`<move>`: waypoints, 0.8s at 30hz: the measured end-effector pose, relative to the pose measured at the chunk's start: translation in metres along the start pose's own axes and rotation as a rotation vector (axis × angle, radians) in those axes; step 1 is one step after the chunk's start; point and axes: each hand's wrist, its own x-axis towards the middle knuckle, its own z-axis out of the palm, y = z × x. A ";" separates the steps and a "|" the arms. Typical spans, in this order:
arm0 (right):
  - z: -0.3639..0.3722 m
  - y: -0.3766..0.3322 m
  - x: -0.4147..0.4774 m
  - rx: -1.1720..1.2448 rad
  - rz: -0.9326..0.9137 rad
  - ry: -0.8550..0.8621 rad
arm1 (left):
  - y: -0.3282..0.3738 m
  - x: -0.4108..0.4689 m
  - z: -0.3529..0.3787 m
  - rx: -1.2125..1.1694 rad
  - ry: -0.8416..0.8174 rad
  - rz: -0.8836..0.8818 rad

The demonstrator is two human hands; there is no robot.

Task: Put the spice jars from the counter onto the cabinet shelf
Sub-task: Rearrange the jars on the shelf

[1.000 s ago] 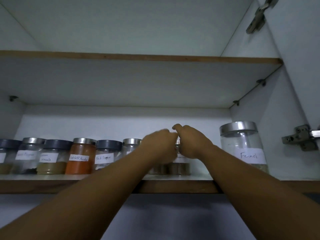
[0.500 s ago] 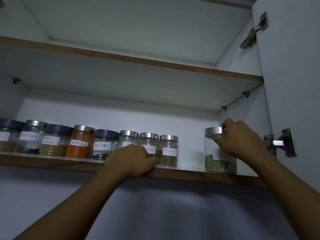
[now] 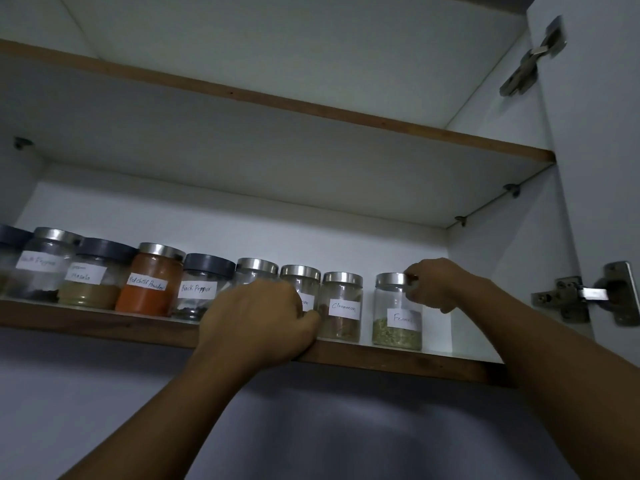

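A row of labelled spice jars stands on the lower cabinet shelf (image 3: 398, 363). From the left I see a masala jar (image 3: 90, 275), a red chilli powder jar (image 3: 152, 282), a black pepper jar (image 3: 201, 289), two partly hidden jars, a cinnamon jar (image 3: 341, 308) and a fennel jar (image 3: 396, 313). My right hand (image 3: 440, 285) grips the silver lid of the fennel jar at the shelf's right end. My left hand (image 3: 256, 320) is curled over the shelf's front edge, covering the lower parts of two jars.
An upper shelf (image 3: 311, 109) spans the cabinet above. The open cabinet door (image 3: 602, 168) hangs at the right with metal hinges (image 3: 585, 296). The cabinet side wall stands close to the right of the fennel jar. A dim wall lies below the shelf.
My right hand went from the middle jars to the fennel jar and holds its lid; the jar now stands nearer the cinnamon jar. My left hand dropped onto the shelf edge.
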 end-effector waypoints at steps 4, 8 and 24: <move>0.003 -0.011 0.019 -0.181 0.020 -0.141 | -0.001 0.000 0.001 -0.027 0.013 -0.002; 0.011 -0.017 0.032 -0.171 0.053 -0.184 | -0.001 0.000 0.002 -0.010 0.051 -0.004; 0.016 -0.026 0.015 0.133 -0.026 -0.037 | 0.002 -0.002 -0.004 -0.008 0.063 -0.022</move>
